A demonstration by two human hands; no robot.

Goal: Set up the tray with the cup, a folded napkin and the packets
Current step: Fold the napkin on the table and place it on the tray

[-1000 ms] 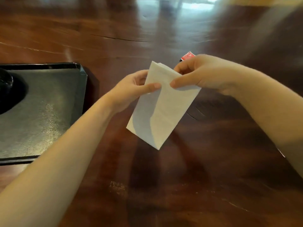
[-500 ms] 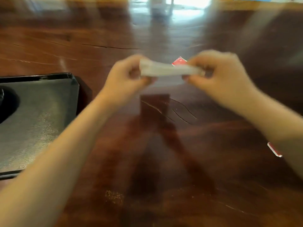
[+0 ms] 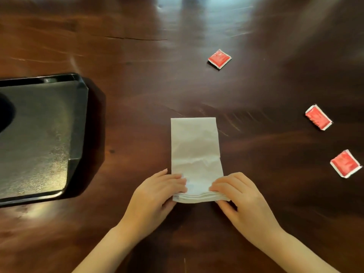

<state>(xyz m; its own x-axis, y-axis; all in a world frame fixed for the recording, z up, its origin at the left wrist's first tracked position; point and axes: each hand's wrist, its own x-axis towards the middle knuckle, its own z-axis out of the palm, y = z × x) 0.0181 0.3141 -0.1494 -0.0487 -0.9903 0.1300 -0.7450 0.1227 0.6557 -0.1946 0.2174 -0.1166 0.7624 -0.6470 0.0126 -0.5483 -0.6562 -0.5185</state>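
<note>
A white napkin [image 3: 194, 150], folded into a long strip, lies flat on the wooden table in front of me. My left hand [image 3: 157, 192] pinches its near left corner and my right hand [image 3: 238, 196] pinches its near right corner, where the layered edge shows. The black tray [image 3: 49, 138] sits at the left; a dark round shape [image 3: 5, 113] at its left edge may be the cup, mostly out of frame. Three red packets lie on the table: one far [image 3: 219, 58], one at right [image 3: 318, 117], one nearer right [image 3: 345, 163].
The dark wooden table [image 3: 137, 75] has a long crack at the far side. Bright reflections fall on its far edge.
The napkin was held up in the air between both hands; now it lies flat on the table, with both hands at its near end. The camera has tilted down.
</note>
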